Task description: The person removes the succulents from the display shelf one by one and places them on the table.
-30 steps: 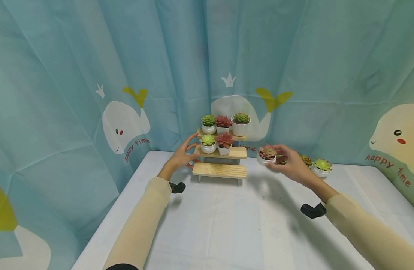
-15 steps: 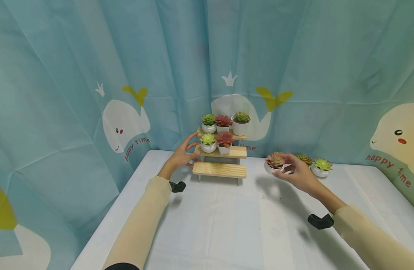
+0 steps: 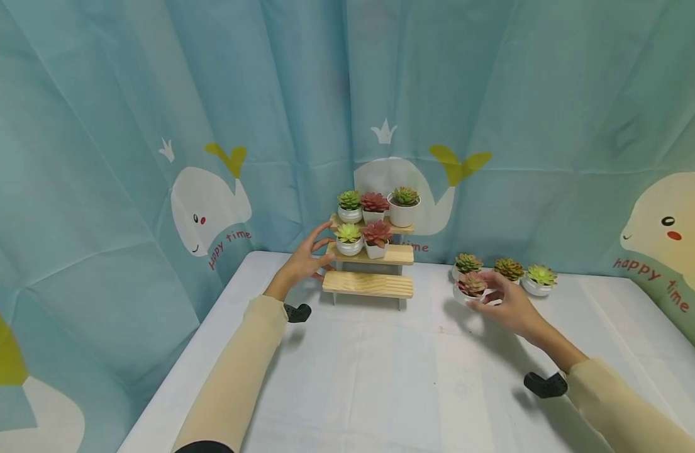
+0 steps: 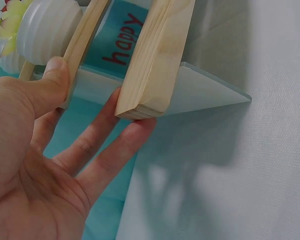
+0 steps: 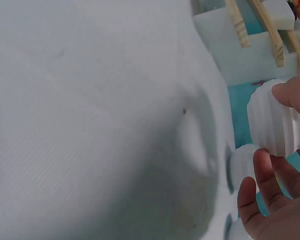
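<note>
My right hand (image 3: 508, 305) pinches a pink-red succulent in a white ribbed pot (image 5: 272, 120), thumb on one side and fingers on the other. The held plant (image 3: 472, 286) is upright, overlapping a green succulent (image 3: 468, 262) behind it in the head view. My left hand (image 3: 303, 261), fingers spread, touches the left end of a three-tier wooden stand (image 3: 370, 286). In the left wrist view its thumb lies against the middle shelf, while two fingertips (image 4: 140, 130) touch the end of the lowest shelf (image 4: 155, 65). The lowest shelf is bare.
Three potted succulents line the top shelf, among them a larger white pot (image 3: 404, 214). On the middle shelf stand a light-green one (image 3: 349, 239) and a red one (image 3: 377, 239). A brownish-green succulent (image 3: 509, 269) and a light-green one (image 3: 539, 280) stand at the right back. A blue curtain (image 3: 302, 94) hangs behind.
My right hand has moved right and lower with the pink-red succulent, away from the stand, uncovering the green succulent behind. My left hand stays at the stand's left end.
</note>
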`<state>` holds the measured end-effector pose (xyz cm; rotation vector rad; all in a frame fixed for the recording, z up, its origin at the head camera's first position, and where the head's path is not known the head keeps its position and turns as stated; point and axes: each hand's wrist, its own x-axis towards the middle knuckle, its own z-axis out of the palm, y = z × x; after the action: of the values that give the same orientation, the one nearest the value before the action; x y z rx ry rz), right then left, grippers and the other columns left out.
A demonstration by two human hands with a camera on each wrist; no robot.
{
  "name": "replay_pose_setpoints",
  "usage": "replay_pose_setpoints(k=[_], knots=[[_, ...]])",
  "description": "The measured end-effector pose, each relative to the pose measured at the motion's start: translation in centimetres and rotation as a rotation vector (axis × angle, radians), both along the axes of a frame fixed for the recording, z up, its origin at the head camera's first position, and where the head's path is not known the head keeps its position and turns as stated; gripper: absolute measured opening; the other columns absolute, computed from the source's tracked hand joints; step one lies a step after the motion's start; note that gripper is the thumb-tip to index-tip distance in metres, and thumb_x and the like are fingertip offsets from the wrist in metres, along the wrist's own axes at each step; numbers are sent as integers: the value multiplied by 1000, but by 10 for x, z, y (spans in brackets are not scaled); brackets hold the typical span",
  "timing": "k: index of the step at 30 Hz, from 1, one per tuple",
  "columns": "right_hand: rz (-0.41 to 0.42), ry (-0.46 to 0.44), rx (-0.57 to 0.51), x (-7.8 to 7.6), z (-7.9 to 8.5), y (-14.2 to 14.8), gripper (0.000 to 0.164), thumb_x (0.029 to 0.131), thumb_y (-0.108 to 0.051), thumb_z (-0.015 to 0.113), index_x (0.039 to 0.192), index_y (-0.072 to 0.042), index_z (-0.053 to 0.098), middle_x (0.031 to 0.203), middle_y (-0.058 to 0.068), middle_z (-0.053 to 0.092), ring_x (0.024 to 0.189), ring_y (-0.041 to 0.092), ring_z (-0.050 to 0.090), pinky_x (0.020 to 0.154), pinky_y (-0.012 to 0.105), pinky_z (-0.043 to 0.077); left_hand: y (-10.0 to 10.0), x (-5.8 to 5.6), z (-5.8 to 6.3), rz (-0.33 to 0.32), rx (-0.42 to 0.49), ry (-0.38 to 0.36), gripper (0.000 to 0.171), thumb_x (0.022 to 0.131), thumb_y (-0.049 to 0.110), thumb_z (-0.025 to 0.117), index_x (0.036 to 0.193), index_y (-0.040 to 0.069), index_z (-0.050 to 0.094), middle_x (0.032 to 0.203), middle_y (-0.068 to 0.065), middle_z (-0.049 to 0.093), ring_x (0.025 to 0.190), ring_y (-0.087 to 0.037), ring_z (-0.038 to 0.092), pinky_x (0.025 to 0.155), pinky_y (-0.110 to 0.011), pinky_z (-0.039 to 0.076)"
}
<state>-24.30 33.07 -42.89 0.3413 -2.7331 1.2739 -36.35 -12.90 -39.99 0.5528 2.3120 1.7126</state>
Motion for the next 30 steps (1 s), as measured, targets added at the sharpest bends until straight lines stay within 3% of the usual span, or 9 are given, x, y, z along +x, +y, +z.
replay_pose_setpoints(k=[9,15,21,30], knots=[[16,15,-28,2,-11,3,59,90,-13,81,136,9,50,122,25,62,88,12,63,72,23,54,0,2,2,2,-9,4,81,104,18,65,164,42,17,168,-16,26,103,-47,69,76,-67,57],[-11,-30,30,5,-15,4,60,90,-17,82,135,7,52,122,24,63,93,19,65,73,24,54,0,2,1,16,-12,-6,80,103,19,66,163,45,19,167,-12,28,100,-44,70,76,-66,57],[-11,-61,40,5,-19,4,63,90,-21,82,137,6,51,122,23,63,97,26,66,73,26,54,0,2,1,4,-18,14,80,104,19,65,164,41,17,167,-14,28,101,-45,70,76,-67,57],[-12,-76,37,6,-21,5,63,91,-20,81,139,6,49,124,23,61,99,26,65,74,25,54,1,2,1,19,-17,3,81,103,18,66,163,44,19,167,-13,28,97,-43,71,75,-65,58]])
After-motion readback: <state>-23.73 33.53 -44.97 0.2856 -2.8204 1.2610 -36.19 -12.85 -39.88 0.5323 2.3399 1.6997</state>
